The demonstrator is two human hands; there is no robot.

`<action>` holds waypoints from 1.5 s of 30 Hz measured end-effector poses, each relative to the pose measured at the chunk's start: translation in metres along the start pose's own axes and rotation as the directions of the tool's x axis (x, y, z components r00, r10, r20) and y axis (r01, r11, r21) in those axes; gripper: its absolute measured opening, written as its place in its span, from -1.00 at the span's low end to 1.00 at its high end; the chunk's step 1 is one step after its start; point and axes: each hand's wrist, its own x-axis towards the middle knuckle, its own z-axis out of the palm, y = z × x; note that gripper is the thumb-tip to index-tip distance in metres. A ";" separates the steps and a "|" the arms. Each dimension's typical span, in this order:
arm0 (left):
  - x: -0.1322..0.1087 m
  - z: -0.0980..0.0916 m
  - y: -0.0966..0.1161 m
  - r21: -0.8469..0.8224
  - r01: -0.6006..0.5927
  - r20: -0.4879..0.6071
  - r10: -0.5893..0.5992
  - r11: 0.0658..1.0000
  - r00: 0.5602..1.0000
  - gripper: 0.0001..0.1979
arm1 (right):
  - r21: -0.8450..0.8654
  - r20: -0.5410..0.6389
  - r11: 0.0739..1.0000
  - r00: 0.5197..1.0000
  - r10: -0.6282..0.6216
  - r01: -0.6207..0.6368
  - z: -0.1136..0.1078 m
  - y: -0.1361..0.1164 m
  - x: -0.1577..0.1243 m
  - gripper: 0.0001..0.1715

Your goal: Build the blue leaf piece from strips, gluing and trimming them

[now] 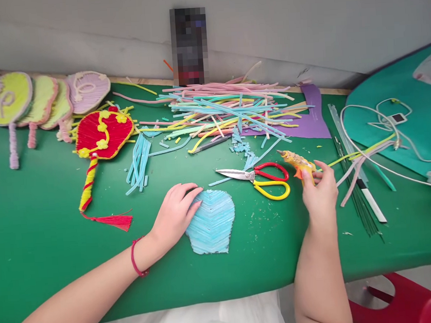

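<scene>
A light-blue panel (212, 225) of fuzzy pipe-cleaner strips lies flat on the table, its strips laid in a V pattern. My left hand (176, 210) rests on its upper left edge, fingers stretched out, not gripping it. To the right, my right hand (319, 189) is closed around a yellow hot glue gun (296, 163), its nozzle pointing up and left. Between the hands lie scissors (252, 175) with one red and one yellow handle, blades partly apart and facing left. Small blue offcuts (242, 147) are scattered just above them.
Behind lies a heap of coloured pipe cleaners (230, 107) on purple sheet (318, 111). A red fan (105, 134) with a tassel and several pastel fans (7, 98) lie left. At right are a white cable (366, 111), green wires (362, 206) and a red stool (410, 300).
</scene>
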 end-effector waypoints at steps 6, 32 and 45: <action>0.019 -0.005 -0.013 -0.041 -0.049 0.038 0.051 0.998 0.998 -0.76 | -0.107 -0.149 0.985 0.978 -0.149 0.133 -0.018 -0.027 -0.013 -0.51; 0.031 0.006 -0.017 -0.095 -0.135 0.015 0.137 0.986 0.990 -0.77 | 0.541 0.290 0.598 0.537 -0.792 0.592 0.051 -0.115 -0.084 -0.78; 0.031 0.006 -0.015 -0.053 -0.167 -0.027 0.166 0.985 0.986 -0.82 | 0.402 0.228 0.527 0.476 -0.849 0.748 0.053 -0.112 -0.086 -0.79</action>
